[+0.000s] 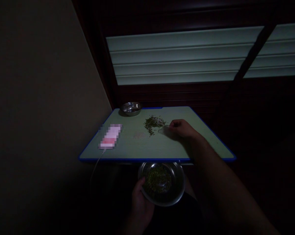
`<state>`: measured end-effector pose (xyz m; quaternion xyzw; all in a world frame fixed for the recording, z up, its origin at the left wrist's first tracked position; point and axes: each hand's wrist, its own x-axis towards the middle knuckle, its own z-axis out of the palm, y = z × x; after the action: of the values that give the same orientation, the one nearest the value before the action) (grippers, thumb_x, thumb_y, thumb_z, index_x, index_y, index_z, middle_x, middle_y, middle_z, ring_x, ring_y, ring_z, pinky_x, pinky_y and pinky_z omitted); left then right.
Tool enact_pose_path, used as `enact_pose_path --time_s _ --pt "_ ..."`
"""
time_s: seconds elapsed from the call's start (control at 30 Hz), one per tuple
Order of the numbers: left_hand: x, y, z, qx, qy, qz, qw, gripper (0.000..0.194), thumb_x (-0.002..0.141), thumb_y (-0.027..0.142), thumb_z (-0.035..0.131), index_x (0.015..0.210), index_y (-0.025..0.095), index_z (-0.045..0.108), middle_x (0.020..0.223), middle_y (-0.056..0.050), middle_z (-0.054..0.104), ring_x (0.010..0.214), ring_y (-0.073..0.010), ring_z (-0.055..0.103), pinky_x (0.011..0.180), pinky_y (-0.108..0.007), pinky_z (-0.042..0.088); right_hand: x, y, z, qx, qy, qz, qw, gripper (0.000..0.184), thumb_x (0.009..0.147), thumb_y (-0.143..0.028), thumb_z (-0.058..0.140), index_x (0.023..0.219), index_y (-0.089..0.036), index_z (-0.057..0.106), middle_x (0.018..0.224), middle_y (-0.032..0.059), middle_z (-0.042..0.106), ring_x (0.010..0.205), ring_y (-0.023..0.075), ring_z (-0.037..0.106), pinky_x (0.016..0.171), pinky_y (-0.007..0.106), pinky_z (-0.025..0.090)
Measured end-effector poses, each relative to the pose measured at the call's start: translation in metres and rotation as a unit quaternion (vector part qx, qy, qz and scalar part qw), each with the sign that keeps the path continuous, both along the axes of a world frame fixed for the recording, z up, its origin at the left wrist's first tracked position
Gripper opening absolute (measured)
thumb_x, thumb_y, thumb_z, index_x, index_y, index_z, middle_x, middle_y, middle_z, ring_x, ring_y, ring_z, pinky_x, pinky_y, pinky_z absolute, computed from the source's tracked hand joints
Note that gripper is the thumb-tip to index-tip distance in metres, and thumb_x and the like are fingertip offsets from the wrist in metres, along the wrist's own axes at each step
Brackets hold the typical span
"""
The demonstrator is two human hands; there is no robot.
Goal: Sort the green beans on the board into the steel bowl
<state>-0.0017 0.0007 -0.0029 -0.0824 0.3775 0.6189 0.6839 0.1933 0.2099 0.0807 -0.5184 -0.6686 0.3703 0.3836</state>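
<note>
My left hand (141, 202) grips the left rim of a metal bowl (178, 192), thumb over the edge. Small green grains or beans (159, 179) lie inside this bowl, which is just below the table's front edge. Over the tabletop my right hand (183, 128) is closed on a small pale, spoon-like tool (163, 130); the dim light hides its exact kind. Its tip is beside a loose pile of green grains (151, 123) with whitish bits among them. A thin patch of pale grains (139, 135) lies left of the tool.
The pale green table (127, 151) has a blue edge. A smaller metal bowl (131, 109) stands at its back left corner. A lit phone (111, 136), blurred out, lies at the left with a white cable (97, 161) hanging down. A wall and a slatted wooden panel (181, 58) border the table.
</note>
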Motion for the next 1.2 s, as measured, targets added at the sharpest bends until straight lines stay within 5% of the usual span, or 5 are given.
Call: enact_pose_path --time_s 0.2,0.5,0.67,0.87,1.2 --pt "0.0 0.0 -0.003 0.007 -0.005 0.0 1.0 0.024 0.083 0.02 0.056 0.097 0.018 0.075 0.086 -0.007 0.079 0.081 -0.0229 0.073 0.092 -0.042 0.052 -0.003 0.0 0.004 -0.002 0.041 -0.077 0.996 0.014 0.056 -0.029 0.065 0.058 -0.017 0.057 0.052 -0.0014 0.054 0.05 0.0105 0.045 0.05 0.025 0.035" --pt "0.0 0.0 0.0 0.001 0.005 -0.015 1.0 0.021 0.084 0.022 0.055 0.087 0.018 0.075 0.084 -0.008 0.079 0.082 -0.0231 0.073 0.093 -0.042 0.051 -0.015 -0.002 -0.009 0.014 -0.016 0.023 0.999 0.021 0.059 -0.035 0.067 0.06 -0.017 0.057 0.055 -0.0011 0.054 0.051 0.0105 0.045 0.05 0.025 0.034" --pt "0.001 0.001 -0.003 0.009 0.002 -0.009 1.0 0.022 0.084 0.021 0.054 0.084 0.018 0.075 0.081 -0.007 0.079 0.082 -0.0228 0.072 0.095 -0.042 0.05 -0.02 -0.002 -0.013 0.004 -0.048 0.025 0.999 0.017 0.061 -0.032 0.066 0.063 -0.017 0.058 0.055 -0.001 0.055 0.05 0.0111 0.047 0.049 0.024 0.034" --pt "0.001 0.0 -0.002 0.0 0.001 -0.009 1.0 0.021 0.083 0.02 0.055 0.09 0.017 0.075 0.082 -0.008 0.079 0.084 -0.0248 0.073 0.095 -0.045 0.049 -0.019 0.001 -0.013 0.064 -0.069 -0.009 0.996 0.013 0.064 -0.028 0.064 0.061 -0.017 0.059 0.057 -0.0007 0.056 0.054 0.0115 0.047 0.053 0.025 0.036" --pt "0.002 -0.001 -0.002 0.009 -0.003 -0.006 1.0 0.022 0.084 0.02 0.055 0.091 0.018 0.076 0.085 -0.008 0.079 0.08 -0.0228 0.073 0.094 -0.043 0.05 -0.038 -0.007 -0.012 0.2 -0.132 0.024 0.971 0.014 0.078 -0.026 0.062 0.081 -0.017 0.073 0.079 0.005 0.072 0.072 0.0167 0.061 0.07 0.028 0.042"
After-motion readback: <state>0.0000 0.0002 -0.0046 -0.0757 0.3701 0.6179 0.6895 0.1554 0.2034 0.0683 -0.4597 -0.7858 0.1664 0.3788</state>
